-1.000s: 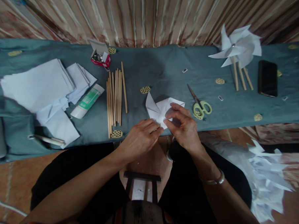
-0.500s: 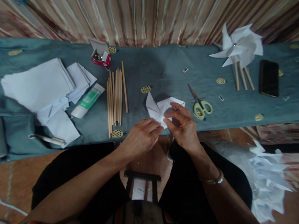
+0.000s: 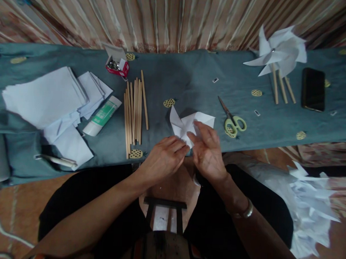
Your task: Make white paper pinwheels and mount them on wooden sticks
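A white paper pinwheel (image 3: 185, 126), partly folded, lies at the table's near edge with one pointed blade standing up at its left. My left hand (image 3: 167, 154) is closed on its near edge, fingertips pressed together on the paper. Over its right side is my right hand (image 3: 206, 152), thumb and fingers apart, fingertips at the paper; part of the sheet is hidden beneath it. Green-handled scissors (image 3: 233, 122) lie to the right of the paper. Several wooden sticks (image 3: 135, 112) lie to its left.
At the left are stacked white paper (image 3: 45, 95), a glue tube (image 3: 102, 115), a pen (image 3: 57, 161) and a red box of small metal pieces (image 3: 117, 66). Finished pinwheels (image 3: 279, 52) and a phone (image 3: 313, 90) occupy the right. A bag of paper pinwheels (image 3: 309, 212) stands lower right.
My right hand has shifted slightly left and towards me, its fingers spreading from a closer grip on the right flap. The left hand keeps its place on the paper.
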A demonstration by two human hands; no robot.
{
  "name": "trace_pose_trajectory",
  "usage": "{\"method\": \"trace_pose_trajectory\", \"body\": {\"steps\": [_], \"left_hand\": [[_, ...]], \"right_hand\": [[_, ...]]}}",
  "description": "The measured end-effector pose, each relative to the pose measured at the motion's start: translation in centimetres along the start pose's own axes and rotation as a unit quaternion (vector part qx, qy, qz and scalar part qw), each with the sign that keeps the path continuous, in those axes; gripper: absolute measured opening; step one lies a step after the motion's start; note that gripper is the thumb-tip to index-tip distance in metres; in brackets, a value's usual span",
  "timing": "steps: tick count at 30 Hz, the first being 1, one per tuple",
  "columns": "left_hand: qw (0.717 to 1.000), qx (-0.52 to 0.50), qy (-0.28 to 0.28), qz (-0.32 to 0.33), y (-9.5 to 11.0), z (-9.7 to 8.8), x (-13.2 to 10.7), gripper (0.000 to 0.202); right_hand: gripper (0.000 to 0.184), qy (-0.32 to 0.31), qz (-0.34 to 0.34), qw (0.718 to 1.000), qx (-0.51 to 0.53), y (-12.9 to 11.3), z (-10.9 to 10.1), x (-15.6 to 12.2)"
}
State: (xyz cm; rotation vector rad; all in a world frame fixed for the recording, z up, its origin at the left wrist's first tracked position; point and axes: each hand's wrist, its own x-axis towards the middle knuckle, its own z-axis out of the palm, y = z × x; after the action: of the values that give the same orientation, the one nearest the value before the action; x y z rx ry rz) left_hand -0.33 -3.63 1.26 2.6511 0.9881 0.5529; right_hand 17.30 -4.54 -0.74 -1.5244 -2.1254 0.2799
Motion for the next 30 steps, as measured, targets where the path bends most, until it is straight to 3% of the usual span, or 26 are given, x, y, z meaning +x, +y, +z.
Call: {"method": "trace_pose_trajectory", "body": {"steps": [7, 19, 30], "left_hand": [[0.999, 0.011, 0.033, 0.004, -0.3, 0.4, 0.0, 0.02], [1.0, 0.016, 0.022, -0.008, -0.3, 0.4, 0.1, 0.017], [0.999, 0.044, 0.032, -0.003, -0.7, 0.2, 0.2, 0.018]], "right_hand": [[0.028, 0.005, -0.01, 1.0, -0.029, 0.0, 0.2, -0.1], [0.03, 0.011, -0.024, 0.999, -0.033, 0.0, 0.2, 0.3], [0.038, 0.023, 0.041, 0.992, 0.121, 1.8, -1.7, 0.7]]}}
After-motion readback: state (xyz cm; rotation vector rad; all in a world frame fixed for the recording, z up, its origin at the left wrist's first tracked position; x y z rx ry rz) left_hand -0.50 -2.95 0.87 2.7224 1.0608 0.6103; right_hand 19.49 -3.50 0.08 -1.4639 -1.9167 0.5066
